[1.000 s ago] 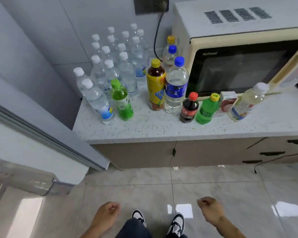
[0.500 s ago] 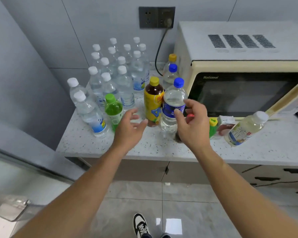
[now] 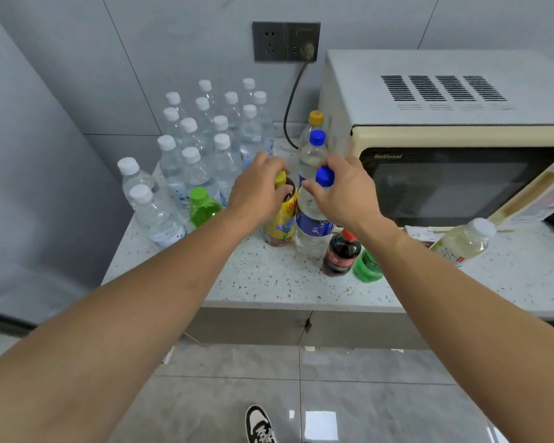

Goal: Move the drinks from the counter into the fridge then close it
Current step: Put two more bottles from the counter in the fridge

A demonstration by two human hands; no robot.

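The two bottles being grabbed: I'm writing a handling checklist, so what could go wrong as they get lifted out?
The left hand holds the yellow-labelled tea bottle high at the neck, and the right hand takes the blue-capped water bottle likewise, so either could swing or slip. The cola bottle and green soda bottle stand close beside them and might get knocked over.
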